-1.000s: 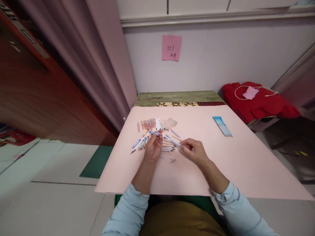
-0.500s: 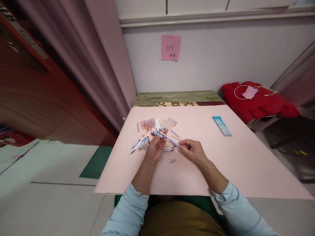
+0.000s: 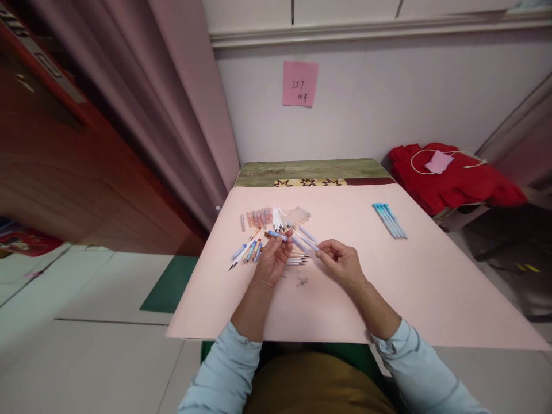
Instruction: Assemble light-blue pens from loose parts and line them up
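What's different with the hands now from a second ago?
The left hand moved a little to the right, bringing its blue pen piece along. The right hand is in nearly the same spot, fingers pinching a slim pale piece. I can't see anything let go. The light-blue pens and pink note stayed put.

Pink sheet (image 3: 431, 305), near right corner — open passage. Obstacles — loose pen parts (image 3: 276, 218), left half; blue pens (image 3: 390, 222), far right corner.
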Motion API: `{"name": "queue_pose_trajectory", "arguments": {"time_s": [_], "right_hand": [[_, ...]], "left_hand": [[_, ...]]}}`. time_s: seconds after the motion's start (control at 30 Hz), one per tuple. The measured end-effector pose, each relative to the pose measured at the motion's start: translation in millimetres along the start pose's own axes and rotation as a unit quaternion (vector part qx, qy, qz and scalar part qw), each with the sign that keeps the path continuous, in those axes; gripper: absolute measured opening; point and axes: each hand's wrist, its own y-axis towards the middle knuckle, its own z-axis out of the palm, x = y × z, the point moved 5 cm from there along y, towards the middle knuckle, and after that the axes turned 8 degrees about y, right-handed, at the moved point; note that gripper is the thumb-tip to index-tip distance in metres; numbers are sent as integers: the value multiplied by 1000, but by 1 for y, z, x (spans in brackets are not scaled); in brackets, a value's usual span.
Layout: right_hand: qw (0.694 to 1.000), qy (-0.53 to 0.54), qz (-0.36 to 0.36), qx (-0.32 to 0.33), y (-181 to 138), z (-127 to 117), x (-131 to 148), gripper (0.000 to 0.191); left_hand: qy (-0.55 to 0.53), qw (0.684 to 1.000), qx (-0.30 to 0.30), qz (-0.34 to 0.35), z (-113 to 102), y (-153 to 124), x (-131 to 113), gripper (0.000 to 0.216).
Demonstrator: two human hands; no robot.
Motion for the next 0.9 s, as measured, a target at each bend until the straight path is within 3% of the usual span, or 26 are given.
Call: {"name": "queue_pose_trajectory", "arguments": {"time_s": [0.2, 0.9], "right_hand": [[996, -63, -55, -13, -1, -1, 11, 17], [990, -121, -73, -27, -2, 0, 13, 14]], "left_hand": [[34, 999, 9, -1, 5, -1, 3, 9], [89, 996, -3, 25, 8, -2, 4, 20]]}}
